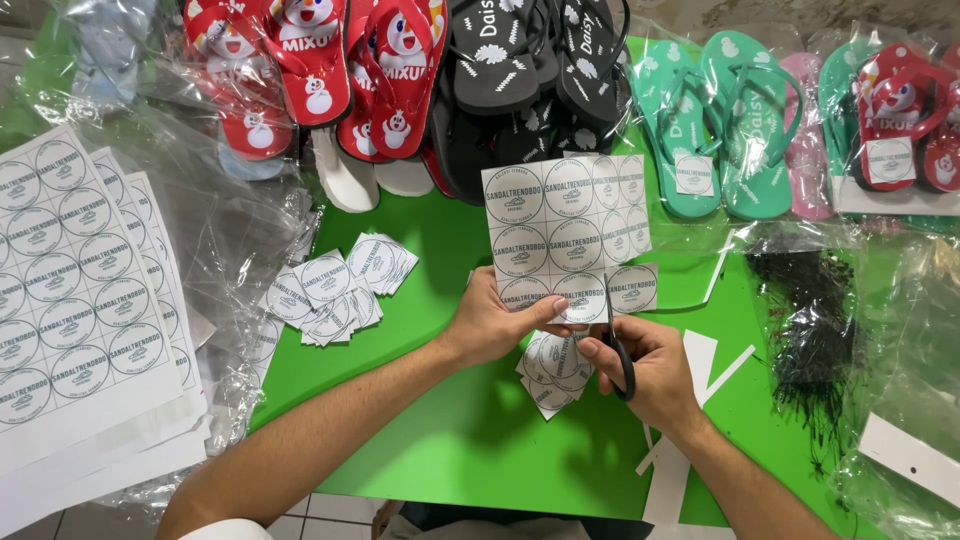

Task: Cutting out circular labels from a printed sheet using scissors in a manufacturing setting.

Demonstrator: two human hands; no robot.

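Observation:
My left hand (490, 322) pinches the lower edge of a white sheet of round printed labels (560, 215), holding it upright over the green table (450, 440). My right hand (645, 370) grips black-handled scissors (612, 335), whose blades reach up into the sheet's bottom row. Beneath both hands lies a small pile of cut label squares (550, 375). A bigger heap of cut label squares (335, 285) sits to the left on the green surface.
A stack of uncut label sheets (75, 290) lies far left amid clear plastic bags (235, 200). Red (320, 70), black (520, 80), green (720, 120) and pink flip-flops line the back. Black fastener strands (810, 310) and paper strips (700, 360) lie at right.

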